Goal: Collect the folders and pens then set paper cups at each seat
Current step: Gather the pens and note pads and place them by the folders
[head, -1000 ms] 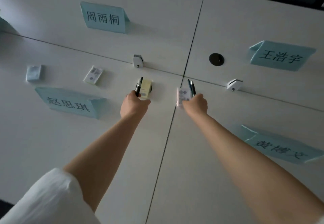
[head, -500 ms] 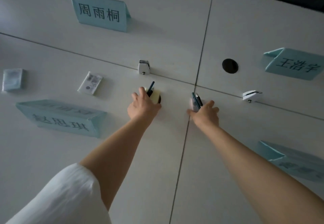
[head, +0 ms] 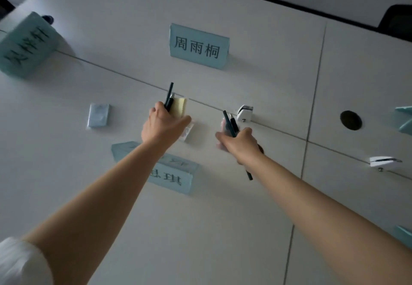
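Observation:
My left hand point(head: 161, 126) grips a black pen point(head: 169, 96) together with a yellow sticky-note pad point(head: 180, 109), held above the white table point(head: 223, 229). Just under its fingers lies a small printed packet point(head: 188, 131) on the table. My right hand point(head: 239, 144) holds two black pens point(head: 230, 124) and a small white packet, mostly hidden by the fingers; one pen's lower end sticks out below the wrist. No folders or paper cups are in view.
Teal name cards stand on the table: one at the back point(head: 199, 47), one below my left forearm point(head: 169, 173), one at far left point(head: 24, 46). A pale wrapped packet point(head: 98, 115) lies left. White clips point(head: 244, 113) and a cable hole point(head: 350, 120) sit along the seams.
The view and both hands have shifted left along the table. My left hand now hovers over the printed packet that lay to its left before. Both hands keep their pens and pads.

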Tool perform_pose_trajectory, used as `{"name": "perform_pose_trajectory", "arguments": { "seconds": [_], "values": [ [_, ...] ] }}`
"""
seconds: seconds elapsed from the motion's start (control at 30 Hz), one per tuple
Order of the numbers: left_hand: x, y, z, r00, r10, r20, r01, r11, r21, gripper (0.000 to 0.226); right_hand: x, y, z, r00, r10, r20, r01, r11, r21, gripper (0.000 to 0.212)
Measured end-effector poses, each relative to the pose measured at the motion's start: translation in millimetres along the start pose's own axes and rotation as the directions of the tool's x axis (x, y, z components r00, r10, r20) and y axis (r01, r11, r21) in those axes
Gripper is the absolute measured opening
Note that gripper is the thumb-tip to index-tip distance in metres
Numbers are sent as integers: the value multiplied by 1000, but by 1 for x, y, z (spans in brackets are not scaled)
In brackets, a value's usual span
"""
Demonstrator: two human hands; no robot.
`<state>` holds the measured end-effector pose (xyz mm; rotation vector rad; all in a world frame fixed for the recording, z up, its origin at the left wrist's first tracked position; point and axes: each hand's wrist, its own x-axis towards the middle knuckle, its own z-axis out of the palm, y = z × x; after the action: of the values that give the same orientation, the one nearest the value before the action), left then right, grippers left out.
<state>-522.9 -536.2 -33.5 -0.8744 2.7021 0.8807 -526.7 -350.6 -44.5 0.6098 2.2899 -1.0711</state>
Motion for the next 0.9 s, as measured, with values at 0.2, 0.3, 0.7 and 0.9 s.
{"name": "perform_pose_trajectory", "arguments": {
  "seconds": [0.2,0.3,0.7,0.9],
  "values": [
    [68,-89,-63,978,-186,-98,192,980,56,71,10,-59,68,994,22,107,-27,998,50,65],
    [91,-124,-78,955,-274,-112,286,951,116,77,21,-77,98,995,60,78,-62,998,16,63],
    [145,-171,-79,956,-282,-76,292,919,266,81,54,-95,138,987,129,-97,-149,959,-239,58],
    [139,-171,-70,970,-231,-73,242,913,327,73,45,-85,138,991,29,-128,-72,938,-339,68]
  ]
}}
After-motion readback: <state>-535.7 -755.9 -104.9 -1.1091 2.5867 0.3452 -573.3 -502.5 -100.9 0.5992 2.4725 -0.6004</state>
